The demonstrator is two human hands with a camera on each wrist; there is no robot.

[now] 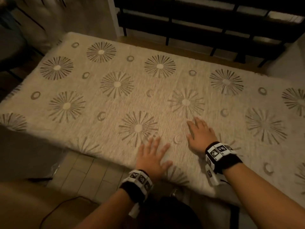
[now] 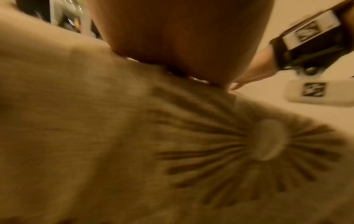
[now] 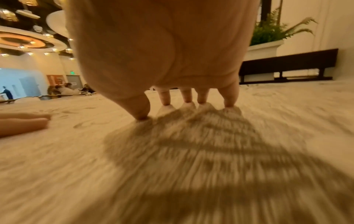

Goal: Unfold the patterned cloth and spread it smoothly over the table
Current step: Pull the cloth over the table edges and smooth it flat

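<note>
Your patterned cloth [image 1: 125, 90] lies unfolded flat across the table, draping over its near edge. Your left hand [image 1: 152, 158] and right hand [image 1: 200, 137] rest on it near that edge, palms down, fingers straight and spread, gripping nothing.

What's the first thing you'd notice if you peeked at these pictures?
The big beige patterned cloth, dotted with starburst flowers and little rings, lies opened out over the whole table. Near its front edge, the left hand and the right hand lie flat on it with fingers spread. Behind the table's far edge stands a dark slatted railing.
</note>
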